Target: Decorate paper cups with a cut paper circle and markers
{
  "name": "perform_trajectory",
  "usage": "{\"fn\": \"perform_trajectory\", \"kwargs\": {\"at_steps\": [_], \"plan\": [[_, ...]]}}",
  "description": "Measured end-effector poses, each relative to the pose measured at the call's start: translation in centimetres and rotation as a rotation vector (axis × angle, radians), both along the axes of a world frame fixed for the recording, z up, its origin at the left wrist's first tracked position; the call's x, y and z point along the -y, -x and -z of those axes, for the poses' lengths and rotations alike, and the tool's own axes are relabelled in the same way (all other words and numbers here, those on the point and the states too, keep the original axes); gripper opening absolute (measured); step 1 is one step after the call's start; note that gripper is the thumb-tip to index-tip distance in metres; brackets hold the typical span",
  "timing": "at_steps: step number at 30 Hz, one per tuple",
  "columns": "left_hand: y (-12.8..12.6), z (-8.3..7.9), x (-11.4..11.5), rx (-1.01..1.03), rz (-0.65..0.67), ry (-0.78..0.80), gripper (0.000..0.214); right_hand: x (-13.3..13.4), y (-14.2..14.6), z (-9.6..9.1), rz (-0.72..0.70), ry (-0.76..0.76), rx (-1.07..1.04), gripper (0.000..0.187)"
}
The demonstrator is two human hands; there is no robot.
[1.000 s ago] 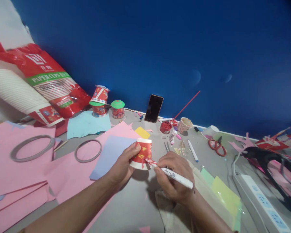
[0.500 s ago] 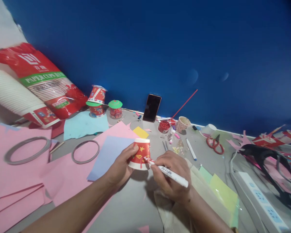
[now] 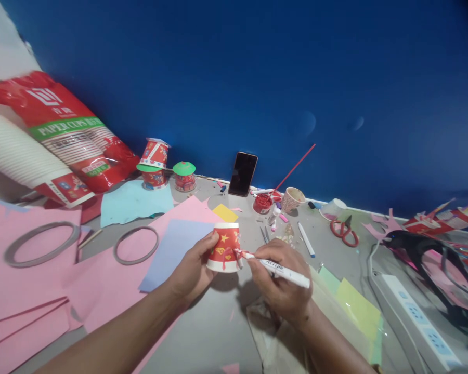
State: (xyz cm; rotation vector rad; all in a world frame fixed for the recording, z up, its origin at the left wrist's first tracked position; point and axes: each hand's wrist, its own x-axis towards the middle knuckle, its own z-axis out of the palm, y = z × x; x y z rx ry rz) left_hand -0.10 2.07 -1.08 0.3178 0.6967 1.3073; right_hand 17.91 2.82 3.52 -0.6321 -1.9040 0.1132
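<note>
My left hand (image 3: 193,267) is wrapped round an upside-down red paper cup (image 3: 223,246) with yellow stars and a white rim, held just above the grey table (image 3: 214,332). My right hand (image 3: 283,280) pinches a white acrylic marker (image 3: 281,270). Its red tip touches the cup's right side near the lower rim. Both forearms reach in from the bottom edge.
Pink and blue paper sheets (image 3: 101,270) and two tape rings (image 3: 135,245) lie left. A paper-cup bag (image 3: 68,140), decorated cups (image 3: 154,163), a phone (image 3: 242,174), a red paint pot (image 3: 262,203), red scissors (image 3: 343,231) and a power strip (image 3: 413,317) stand around.
The marker tip has risen slightly along the cup's right side and the pen lies flatter. The cup stays in my left hand. The view has shifted a little.
</note>
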Motion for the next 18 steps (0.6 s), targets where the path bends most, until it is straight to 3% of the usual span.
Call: {"fn": "perform_trajectory", "kwargs": {"at_steps": [7,18], "plan": [[-0.15,-0.12,-0.14,0.034,-0.063,0.126,0.016,0.0,0.06,0.0,0.026,-0.004,-0.051,0.012],[-0.19,0.1,0.13,0.034,0.008,-0.038,0.019,0.2,0.23,0.25,-0.03,-0.018,0.019,0.008]]}}
